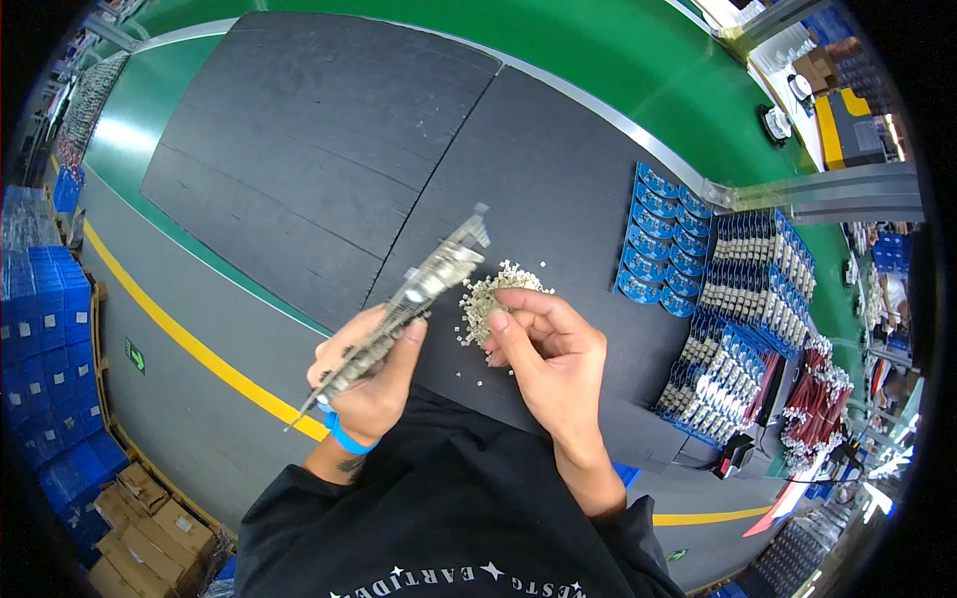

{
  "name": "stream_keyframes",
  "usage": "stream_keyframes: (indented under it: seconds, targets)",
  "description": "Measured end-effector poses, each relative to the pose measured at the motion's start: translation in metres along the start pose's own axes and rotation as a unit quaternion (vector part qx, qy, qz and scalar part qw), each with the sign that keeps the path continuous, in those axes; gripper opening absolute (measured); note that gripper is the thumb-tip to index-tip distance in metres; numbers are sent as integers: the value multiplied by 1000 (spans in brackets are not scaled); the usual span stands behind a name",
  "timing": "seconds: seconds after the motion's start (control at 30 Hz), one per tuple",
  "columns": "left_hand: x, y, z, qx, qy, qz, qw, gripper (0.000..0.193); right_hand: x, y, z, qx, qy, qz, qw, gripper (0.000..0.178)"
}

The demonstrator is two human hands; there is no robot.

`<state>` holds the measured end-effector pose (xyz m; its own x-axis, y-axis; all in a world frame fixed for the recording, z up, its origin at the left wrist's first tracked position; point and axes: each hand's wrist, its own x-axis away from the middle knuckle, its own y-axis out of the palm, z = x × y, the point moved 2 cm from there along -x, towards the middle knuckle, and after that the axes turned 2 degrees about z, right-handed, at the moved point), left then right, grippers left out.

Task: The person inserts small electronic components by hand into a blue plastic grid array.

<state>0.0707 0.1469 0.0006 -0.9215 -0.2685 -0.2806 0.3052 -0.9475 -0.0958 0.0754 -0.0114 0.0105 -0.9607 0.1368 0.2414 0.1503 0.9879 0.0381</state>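
My left hand [374, 389], with a blue band at the wrist, is closed around a circuit board panel [427, 287]. The panel is tilted up and seen nearly edge-on, its outline blurred, with pale connectors along its face. Just right of it, a heap of small off-white connectors [486, 299] lies on the black mat [558, 169]. Over the heap's right side is my right hand [558, 364], its thumb and index finger pinched together and the other fingers curled. Whatever sits between those fingertips is too small to make out.
Blue panels of round boards [653, 234] lie flat to the right. Beside them stand stacked panels filled with white connectors [743, 289]. Red wire bundles [817, 409] lie at the far right edge. Blue bins [50, 339] and cardboard boxes [155, 528] are on the left.
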Motion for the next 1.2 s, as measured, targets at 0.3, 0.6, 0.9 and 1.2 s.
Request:
stream_keyframes:
  seconds: [0.3, 0.6, 0.9, 1.2]
  targets:
    - [-5, 9, -2, 79, 120, -147, 979, 23, -1, 6, -5, -161, 29, -21, 986, 15]
    - [-3, 2, 2, -77, 58, -19, 995, 21, 0, 5, -5, -135, 64, -38, 988, 14]
    - [-12, 5, 9, -55, 56, -117, 990, 23, 0, 3, -10, 1, -39, 7, 999, 12]
    - [-11, 10, -4, 13, 147, -200, 969, 27, 1, 2, -15, -180, 17, -22, 983, 11]
